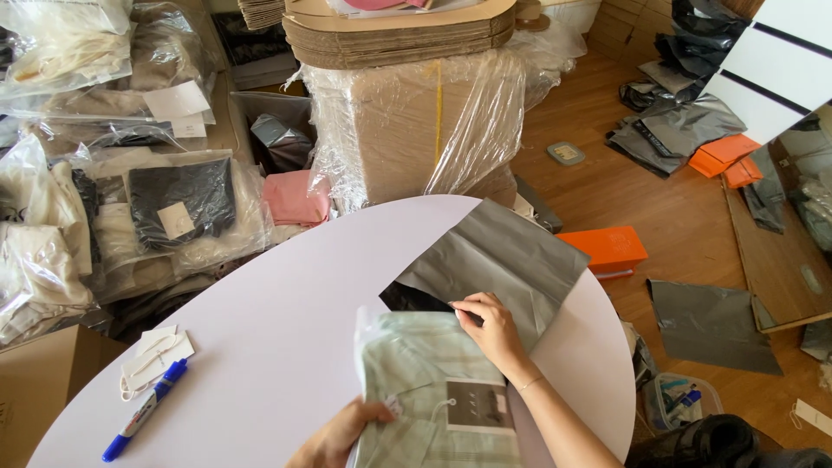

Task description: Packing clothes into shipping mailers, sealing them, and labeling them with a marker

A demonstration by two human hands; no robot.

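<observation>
While the right hand [490, 329] pinches the open mouth of a grey mailer bag [503, 260], the left hand [338, 438] grips the lower left edge of a clear-wrapped pale green folded garment [429, 390], whose top edge sits just at the bag's opening. Both lie near the right rim of the white oval desk [303, 295]. Bare desk spreads leftward to a blue marker [146, 410] and paper tags [156, 351].
</observation>
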